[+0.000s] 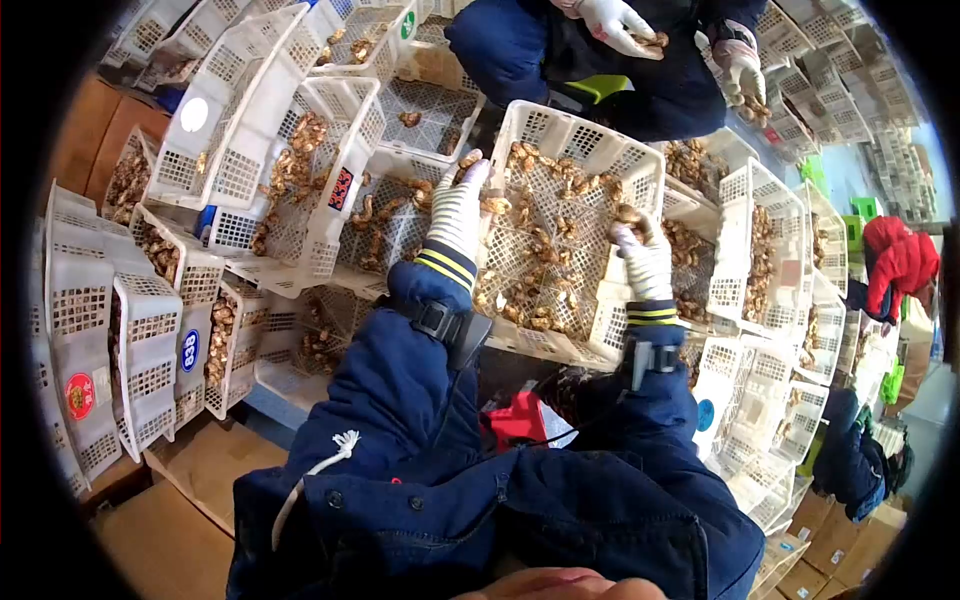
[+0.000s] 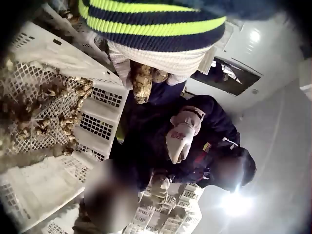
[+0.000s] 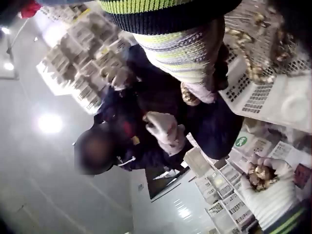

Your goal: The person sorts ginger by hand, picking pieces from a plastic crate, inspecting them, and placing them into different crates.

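Observation:
A white plastic basket (image 1: 520, 130) with brown mushroom-like pieces (image 1: 545, 245) on its mesh floor lies in front of the person. The left hand (image 1: 455, 210), in a striped knit glove, is over the basket's left edge, fingers curled round several brown pieces (image 2: 142, 84); the right wrist view shows them in its palm. Above the basket's right edge the gloved right hand (image 1: 645, 262) pinches one brown piece (image 3: 189, 94) at its fingertips.
Other baskets of brown pieces (image 1: 300, 150) stand on both sides, some stacked. Across the basket, another person in dark clothes (image 1: 640, 95) handles pieces with white gloves (image 1: 615, 27). Cardboard boxes (image 1: 165, 535) are at the lower left; a person in red (image 1: 900, 262) is at far right.

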Demonstrator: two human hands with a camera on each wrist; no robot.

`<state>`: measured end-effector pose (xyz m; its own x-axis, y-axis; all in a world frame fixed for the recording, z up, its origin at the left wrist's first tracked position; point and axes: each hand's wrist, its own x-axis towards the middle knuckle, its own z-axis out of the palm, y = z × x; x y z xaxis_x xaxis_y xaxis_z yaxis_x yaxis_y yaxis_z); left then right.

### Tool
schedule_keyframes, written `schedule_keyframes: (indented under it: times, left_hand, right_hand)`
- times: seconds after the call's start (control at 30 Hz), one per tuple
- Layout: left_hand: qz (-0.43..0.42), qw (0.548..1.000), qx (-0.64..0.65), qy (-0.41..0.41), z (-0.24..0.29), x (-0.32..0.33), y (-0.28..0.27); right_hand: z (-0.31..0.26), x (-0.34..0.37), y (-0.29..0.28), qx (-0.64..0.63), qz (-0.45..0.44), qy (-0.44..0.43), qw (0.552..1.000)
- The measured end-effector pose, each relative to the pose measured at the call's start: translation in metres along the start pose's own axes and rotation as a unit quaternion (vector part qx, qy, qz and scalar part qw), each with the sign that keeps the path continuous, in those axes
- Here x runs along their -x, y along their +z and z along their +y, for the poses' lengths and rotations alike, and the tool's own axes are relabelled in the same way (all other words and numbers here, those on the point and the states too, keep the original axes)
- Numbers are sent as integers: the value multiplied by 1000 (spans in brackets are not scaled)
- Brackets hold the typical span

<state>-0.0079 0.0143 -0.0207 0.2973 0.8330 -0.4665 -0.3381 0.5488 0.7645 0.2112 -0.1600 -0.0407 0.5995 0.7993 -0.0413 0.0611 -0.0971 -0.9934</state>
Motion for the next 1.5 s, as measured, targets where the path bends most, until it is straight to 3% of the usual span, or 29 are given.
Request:
schedule_keyframes:
  times: [0.07, 0.1, 0.13, 0.17, 0.23, 0.27, 0.3, 0.37, 0.5, 0.63, 0.67, 0.77, 0.8, 0.87, 0.9, 0.93, 1.0, 1.03, 1.17, 1.27, 1.3, 1.37, 1.43, 1.5]
  left_hand:
    - [5, 1000, 5, -19, -2, 2, -1]
    - [0, 1000, -10, 2, -3, 0, -2]
    - [-4, 1000, 15, 5, -8, -5, -5]
    - [-7, 999, 40, 8, -10, -9, -7]
    - [-11, 999, 32, 2, -9, -11, -10]
    - [-6, 998, 55, 3, -13, -16, -10]
    - [-7, 999, 50, 7, -12, -13, -8]
    - [-9, 999, 40, 9, -13, -13, -8]
    - [4, 1000, 27, 10, -11, -9, -6]
    - [2, 1000, 19, 13, -11, -9, -7]
    - [4, 1000, 18, 12, -12, -9, -6]
    - [-3, 1000, -7, 1, -11, -9, -7]
    - [-5, 1000, -15, -7, -6, -3, -5]
    - [-16, 999, -43, 0, -4, 4, -4]
    - [-23, 1000, 12, 16, -10, 1, -2]
    - [-18, 1000, 0, 15, -7, 2, 0]
    - [11, 999, 37, 1, -9, 0, 6]
    - [-12, 1000, 4, -8, -22, -25, -8]
    - [-21, 1000, -4, -9, -15, -16, -4]
    - [-32, 999, -6, -5, -22, -24, -8]
    - [-35, 999, -5, -6, -24, -27, -10]
    - [-58, 998, 2, -25, -29, -36, -12]
    - [-166, 983, -12, -72, -27, -28, -9]
    - [-263, 954, -111, -95, -19, 4, 3]
  right_hand:
    - [-20, 6, -40, 70, 5, -19, 997]
    - [-22, 9, -65, 166, 30, -13, 986]
    - [-42, 19, -86, 252, 12, 2, 968]
    - [-50, 31, -102, 258, 13, 71, 963]
    - [-50, 54, -146, 451, -35, 88, 887]
    - [-31, 66, -173, 537, -55, 39, 841]
    - [18, 75, -217, 405, -42, 102, 908]
    - [38, 99, -238, 331, 13, 141, 933]
    - [40, 124, -221, 468, 35, 153, 870]
    - [63, 126, -224, 269, 56, 150, 950]
    - [65, 124, -229, 332, 52, 156, 929]
    - [60, 121, -229, 336, 67, 194, 919]
    - [84, 121, -248, 361, 94, 143, 917]
    - [61, 117, -225, 157, 131, 171, 964]
    - [32, 114, -204, 54, 155, 179, 970]
    - [-5, 111, -178, 12, 134, 221, 966]
    - [-15, 100, -160, -39, 89, 234, 968]
    - [-30, 95, -140, -63, 66, 196, 976]
    - [-31, 70, -74, -164, -10, 105, 981]
    - [-37, 63, -31, -160, -10, 82, 984]
    - [-49, 65, -22, -146, -18, 118, 982]
    - [-37, 62, -12, -57, -25, 73, 995]
    - [-34, 62, -8, -32, -23, 64, 997]
    - [-39, 66, -6, 3, -30, 56, 998]
